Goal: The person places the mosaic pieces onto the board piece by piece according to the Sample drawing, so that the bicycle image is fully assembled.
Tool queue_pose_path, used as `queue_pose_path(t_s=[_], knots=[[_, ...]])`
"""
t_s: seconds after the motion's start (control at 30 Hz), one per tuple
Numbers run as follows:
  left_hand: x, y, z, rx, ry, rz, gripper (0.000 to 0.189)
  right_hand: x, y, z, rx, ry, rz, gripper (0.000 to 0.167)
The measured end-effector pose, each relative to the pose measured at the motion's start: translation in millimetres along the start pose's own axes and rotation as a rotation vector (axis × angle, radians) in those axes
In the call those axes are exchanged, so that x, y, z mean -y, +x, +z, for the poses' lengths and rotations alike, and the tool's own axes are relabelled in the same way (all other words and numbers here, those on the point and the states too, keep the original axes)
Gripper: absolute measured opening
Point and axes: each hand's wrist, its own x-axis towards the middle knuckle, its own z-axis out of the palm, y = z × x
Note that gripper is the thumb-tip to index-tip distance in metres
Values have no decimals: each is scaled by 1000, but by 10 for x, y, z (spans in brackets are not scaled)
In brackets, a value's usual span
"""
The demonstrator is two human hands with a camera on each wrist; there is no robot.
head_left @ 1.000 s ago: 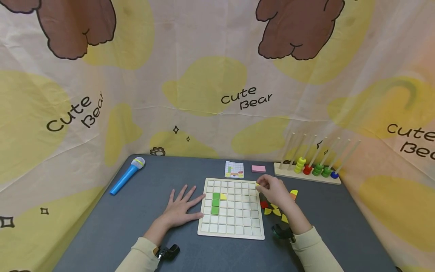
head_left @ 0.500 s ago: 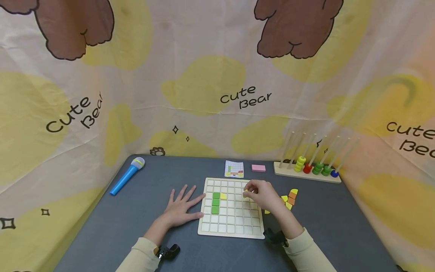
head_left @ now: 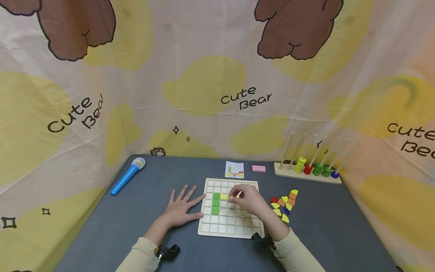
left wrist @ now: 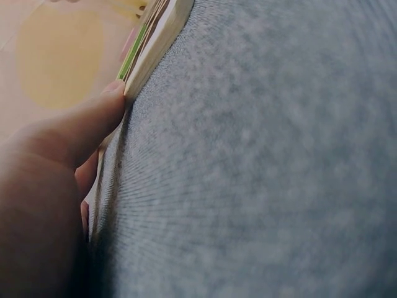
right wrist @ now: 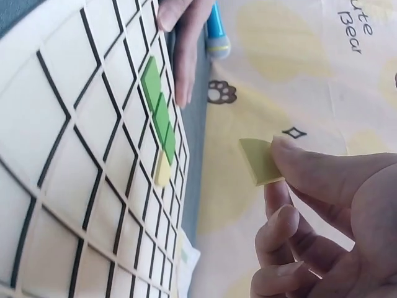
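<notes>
My right hand (head_left: 249, 198) pinches a yellow quarter-circle tile (right wrist: 259, 162) between thumb and fingertips, above the white gridded board (head_left: 222, 228). In the right wrist view the tile is apart from the board. Three green square tiles (head_left: 215, 203) stand in one column of the grid, and a yellow tile (head_left: 223, 196) lies in the cell right of the top one. My left hand (head_left: 181, 211) lies flat on the table with fingers spread, its thumb and a fingertip touching the board's left edge. In the left wrist view the thumb (left wrist: 93, 124) meets the board's rim.
Loose red, orange, yellow and blue tiles (head_left: 284, 204) lie right of the board. Behind it are a pattern card (head_left: 234, 169) and a pink block (head_left: 258, 169). A bead-and-peg rack (head_left: 307, 173) stands at the back right. A blue microphone (head_left: 127, 176) lies at the left.
My right hand has moved left from the board's upper right edge to over its middle, carrying the yellow tile. The loose tiles have come into sight. My left hand has stayed put.
</notes>
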Motion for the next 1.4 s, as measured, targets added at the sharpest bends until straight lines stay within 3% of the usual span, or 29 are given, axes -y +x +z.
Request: queue_pose_path(t_s=[0.53, 0.93, 1.4], knots=[[-3, -14, -14, -14, 8, 1, 75, 129, 69, 377, 72, 36, -44, 9], [3, -17, -9, -26, 10, 15, 74, 131, 101, 621, 120, -17, -42, 13], [16, -20, 2, -45, 8, 28, 74, 207, 140, 856, 85, -166, -40, 17]])
